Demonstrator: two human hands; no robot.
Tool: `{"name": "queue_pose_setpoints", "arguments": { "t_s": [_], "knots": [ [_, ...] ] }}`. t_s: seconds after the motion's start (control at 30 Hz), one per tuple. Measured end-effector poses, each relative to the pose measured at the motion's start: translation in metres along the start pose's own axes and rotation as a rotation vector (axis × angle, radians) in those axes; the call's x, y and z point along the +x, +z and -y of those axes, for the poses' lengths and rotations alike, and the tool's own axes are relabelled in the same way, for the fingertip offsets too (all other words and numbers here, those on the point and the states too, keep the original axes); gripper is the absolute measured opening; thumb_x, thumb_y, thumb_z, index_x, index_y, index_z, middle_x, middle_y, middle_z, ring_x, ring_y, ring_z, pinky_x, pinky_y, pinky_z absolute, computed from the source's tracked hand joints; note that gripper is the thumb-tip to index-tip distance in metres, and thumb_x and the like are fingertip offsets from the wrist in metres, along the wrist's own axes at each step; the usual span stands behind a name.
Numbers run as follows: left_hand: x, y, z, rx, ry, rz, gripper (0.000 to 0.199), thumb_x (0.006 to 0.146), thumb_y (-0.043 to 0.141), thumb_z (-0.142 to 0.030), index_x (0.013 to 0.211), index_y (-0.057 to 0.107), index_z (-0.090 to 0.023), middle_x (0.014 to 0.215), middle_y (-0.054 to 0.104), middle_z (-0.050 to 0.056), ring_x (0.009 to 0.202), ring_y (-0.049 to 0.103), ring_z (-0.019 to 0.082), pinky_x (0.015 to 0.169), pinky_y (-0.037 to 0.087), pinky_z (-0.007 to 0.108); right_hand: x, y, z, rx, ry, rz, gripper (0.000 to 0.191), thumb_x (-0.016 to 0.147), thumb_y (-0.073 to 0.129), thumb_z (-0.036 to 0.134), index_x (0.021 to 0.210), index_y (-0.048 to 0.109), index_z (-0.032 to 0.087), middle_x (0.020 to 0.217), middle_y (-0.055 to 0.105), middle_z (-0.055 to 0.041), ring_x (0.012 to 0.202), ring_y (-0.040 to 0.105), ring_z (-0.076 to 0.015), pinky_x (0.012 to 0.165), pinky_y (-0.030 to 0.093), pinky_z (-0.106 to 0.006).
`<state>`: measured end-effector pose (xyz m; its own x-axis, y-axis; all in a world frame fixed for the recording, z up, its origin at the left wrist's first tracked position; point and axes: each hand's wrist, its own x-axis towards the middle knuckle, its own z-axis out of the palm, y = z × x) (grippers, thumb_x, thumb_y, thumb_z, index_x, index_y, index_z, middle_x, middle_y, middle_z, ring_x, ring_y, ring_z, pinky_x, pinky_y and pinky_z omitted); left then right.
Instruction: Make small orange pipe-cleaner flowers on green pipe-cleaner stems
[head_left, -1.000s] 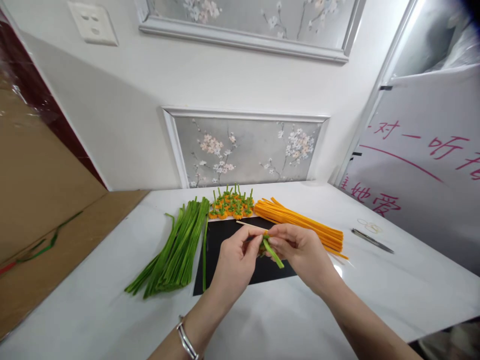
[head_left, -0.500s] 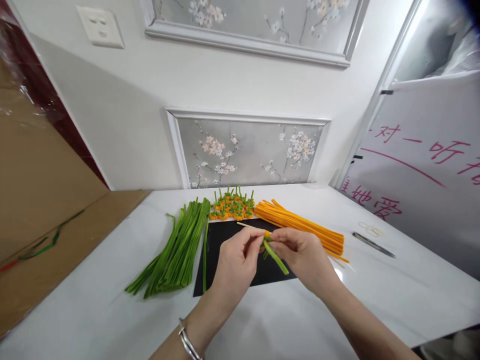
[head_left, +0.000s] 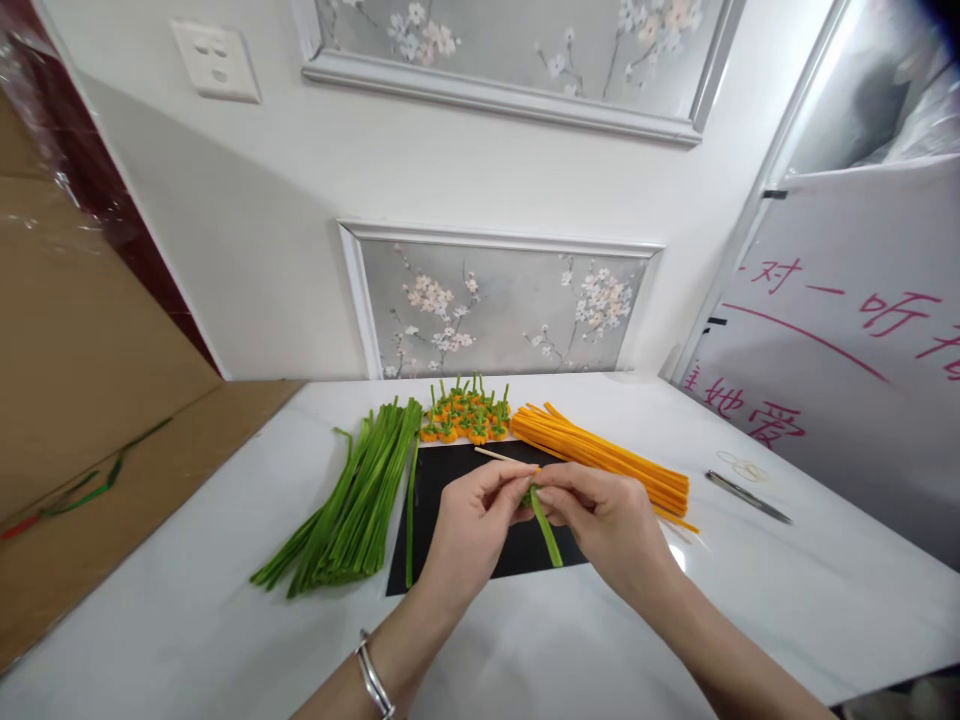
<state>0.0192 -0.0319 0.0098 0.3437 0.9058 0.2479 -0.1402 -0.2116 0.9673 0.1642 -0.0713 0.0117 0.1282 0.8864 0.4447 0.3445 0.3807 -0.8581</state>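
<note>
Over a black mat (head_left: 442, 500), my left hand (head_left: 474, 520) and my right hand (head_left: 600, 515) meet, fingertips pinched together. Between them is a small orange-and-green pipe-cleaner piece, mostly hidden by the fingers. Its green pipe cleaner (head_left: 549, 535) hangs out toward me. Behind the fingers a thin pale stick (head_left: 495, 455) lies across the mat. To the left is a bundle of green pipe cleaners (head_left: 360, 510), and to the right a bundle of orange pipe cleaners (head_left: 607, 450). Small orange pieces with green stems (head_left: 469, 412) stand grouped at the back.
On the right of the white table (head_left: 637, 640) lie metal tweezers (head_left: 748, 496) and thin pale rings (head_left: 742, 465). One green pipe cleaner (head_left: 411, 520) lies along the mat's left edge. Cardboard (head_left: 150, 490) borders the left side. A wall with framed floral panels (head_left: 502, 310) rises behind.
The green pipe cleaner's free end has swung left and down, pointing more straight toward me. My fingers have closed further over the orange part. Both hands stay in nearly the same place.
</note>
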Motion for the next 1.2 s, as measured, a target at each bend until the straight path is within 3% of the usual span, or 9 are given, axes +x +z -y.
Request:
{"name": "queue_pose_setpoints", "arguments": {
  "t_s": [0.1, 0.27, 0.47, 0.6, 0.83, 0.93, 1.03, 1.13, 1.2],
  "knots": [
    [0.001, -0.001, -0.002, -0.028, -0.038, 0.035, 0.014, 0.082, 0.066, -0.027, 0.086, 0.074, -0.017, 0.077, 0.070, 0.001, 0.068, 0.064, 0.010, 0.068, 0.058, 0.021, 0.003, -0.006, 0.000, -0.154, -0.115, -0.018, 0.014, 0.077, 0.061, 0.017, 0.080, 0.073, 0.023, 0.075, 0.069, 0.0003, 0.068, 0.063, -0.0137, 0.064, 0.051, -0.025],
    [0.002, -0.002, -0.003, -0.038, -0.061, 0.090, 0.016, 0.083, 0.065, -0.027, 0.088, 0.075, -0.017, 0.076, 0.069, 0.002, 0.066, 0.061, 0.009, 0.066, 0.055, 0.021, 0.007, -0.012, -0.001, -0.217, -0.035, 0.011, 0.007, 0.076, 0.066, 0.018, 0.075, 0.070, 0.023, 0.073, 0.067, 0.0018, 0.067, 0.060, -0.0129, 0.059, 0.046, -0.023],
    [0.001, -0.005, -0.008, -0.012, -0.059, 0.111, 0.019, 0.081, 0.067, -0.031, 0.087, 0.075, -0.015, 0.077, 0.067, 0.003, 0.066, 0.058, 0.011, 0.063, 0.052, 0.022, 0.010, -0.017, 0.005, -0.307, -0.147, 0.086, 0.013, 0.078, 0.064, 0.013, 0.067, 0.066, 0.021, 0.069, 0.064, 0.0015, 0.061, 0.056, -0.0121, 0.055, 0.043, -0.023],
    [0.001, -0.008, -0.014, -0.008, -0.122, 0.220, 0.024, 0.078, 0.070, -0.036, 0.076, 0.074, -0.012, 0.063, 0.061, 0.002, 0.056, 0.051, 0.009, 0.055, 0.045, 0.020, 0.011, -0.023, 0.009, -0.398, -0.352, 0.253, 0.021, 0.086, 0.055, 0.009, 0.074, 0.069, 0.021, 0.077, 0.066, -0.0009, 0.068, 0.060, -0.0128, 0.062, 0.048, -0.023],
    [0.002, -0.011, -0.014, 0.016, -0.199, 0.315, 0.019, 0.077, 0.070, -0.030, 0.075, 0.075, -0.011, 0.058, 0.060, 0.001, 0.053, 0.050, 0.008, 0.054, 0.043, 0.020, 0.014, -0.038, 0.008, -0.808, -0.927, 0.505, 0.027, 0.097, 0.044, 0.015, 0.090, 0.070, 0.020, 0.086, 0.071, -0.0055, 0.079, 0.063, -0.0171, 0.067, 0.049, -0.029],
    [0.002, -0.011, -0.012, 0.163, -0.069, 0.225, 0.019, 0.083, 0.062, -0.026, 0.078, 0.075, -0.013, 0.065, 0.066, 0.003, 0.059, 0.057, 0.011, 0.057, 0.047, 0.022, 0.011, -0.041, 0.001, -0.654, -0.767, 0.391, 0.026, 0.097, 0.044, 0.018, 0.094, 0.069, 0.021, 0.092, 0.072, -0.0060, 0.082, 0.066, -0.0167, 0.072, 0.052, -0.029],
    [0.000, -0.009, -0.011, 0.401, 0.174, 0.090, 0.020, 0.088, 0.057, -0.025, 0.084, 0.075, -0.018, 0.076, 0.072, 0.004, 0.067, 0.063, 0.014, 0.063, 0.050, 0.024, 0.005, -0.039, -0.002, -0.318, -0.245, 0.209, 0.020, 0.094, 0.050, 0.030, 0.090, 0.067, 0.020, 0.075, 0.070, -0.0040, 0.063, 0.065, -0.0139, 0.059, 0.054, -0.025],
    [-0.004, -0.008, -0.010, 0.563, 0.406, 0.021, 0.021, 0.091, 0.054, -0.023, 0.091, 0.075, -0.021, 0.086, 0.075, 0.003, 0.076, 0.067, 0.016, 0.072, 0.054, 0.026, 0.000, -0.031, 0.002, 0.004, 0.196, 0.261, 0.030, 0.090, 0.054, 0.044, 0.079, 0.062, 0.017, 0.058, 0.063, 0.0004, 0.047, 0.060, -0.0116, 0.048, 0.052, -0.023],
    [-0.006, -0.007, -0.009, 0.602, 0.522, 0.025, 0.022, 0.092, 0.052, -0.022, 0.097, 0.074, -0.023, 0.095, 0.075, 0.004, 0.084, 0.069, 0.017, 0.078, 0.056, 0.027, -0.001, -0.026, 0.007, 0.123, 0.282, 0.303, 0.034, 0.086, 0.057, 0.048, 0.075, 0.061, 0.016, 0.057, 0.061, 0.0006, 0.049, 0.060, -0.0115, 0.051, 0.054, -0.023]
  ]
}}
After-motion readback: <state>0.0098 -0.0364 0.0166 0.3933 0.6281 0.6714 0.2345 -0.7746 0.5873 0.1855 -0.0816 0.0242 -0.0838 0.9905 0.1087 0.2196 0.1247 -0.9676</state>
